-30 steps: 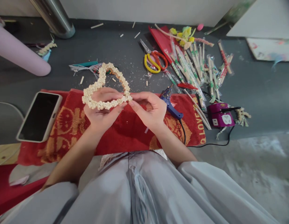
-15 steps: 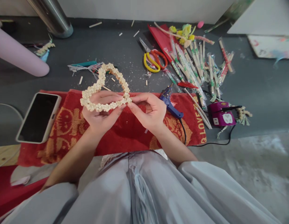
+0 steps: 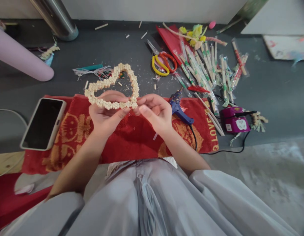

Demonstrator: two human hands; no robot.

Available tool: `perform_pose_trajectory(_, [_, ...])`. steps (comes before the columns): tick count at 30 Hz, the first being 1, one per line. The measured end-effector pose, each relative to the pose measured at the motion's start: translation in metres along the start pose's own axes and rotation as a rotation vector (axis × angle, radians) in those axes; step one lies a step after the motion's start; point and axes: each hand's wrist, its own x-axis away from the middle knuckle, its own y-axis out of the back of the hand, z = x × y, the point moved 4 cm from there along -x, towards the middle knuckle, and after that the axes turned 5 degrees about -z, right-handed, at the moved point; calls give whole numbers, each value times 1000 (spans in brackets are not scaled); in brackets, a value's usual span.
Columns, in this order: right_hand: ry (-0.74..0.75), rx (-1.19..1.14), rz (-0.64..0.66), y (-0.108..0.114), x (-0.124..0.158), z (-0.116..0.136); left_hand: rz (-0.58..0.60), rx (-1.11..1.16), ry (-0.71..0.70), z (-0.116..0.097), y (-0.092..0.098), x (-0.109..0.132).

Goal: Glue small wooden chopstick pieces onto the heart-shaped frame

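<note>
A heart-shaped ring (image 3: 96,86) made of small cream-coloured pieces is held up over a red towel. My left hand (image 3: 106,116) is closed on its lower side, with the thumb in front and the fingers reaching behind and through the loop. At the pointed end of the heart is my right hand (image 3: 155,113), its fingers bent and its thumb lifted off the ring. The right fingertips lie at or just beside the point; whether they touch it cannot be made out. A blue glue gun (image 3: 180,111) lies on the towel to the right of that hand.
Beneath the hands lies the red towel (image 3: 132,141). A phone (image 3: 42,123) is at left, near a pink cylinder (image 3: 24,55). Scissors (image 3: 163,64), several wrapped sticks (image 3: 197,70) and a purple power block (image 3: 234,120) with a cable are on the grey table (image 3: 112,46).
The heart-shaped ring has tilted, and its pointed end has shifted slightly left. My right thumb has come away from that end, where thumb and finger were pinching.
</note>
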Motion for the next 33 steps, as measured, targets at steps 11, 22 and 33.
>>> perform_pose_trajectory(11, [-288, -251, -41, 13, -18, -18, 208, 213, 355, 20, -5, 0])
perform_pose_trajectory(22, [-197, -250, -182, 23, -27, -30, 53, 204, 749, 41, -5, 5])
perform_pose_trajectory(33, [-207, -228, -171, 28, -31, -35, 50, 156, 789, 52, -1, 10])
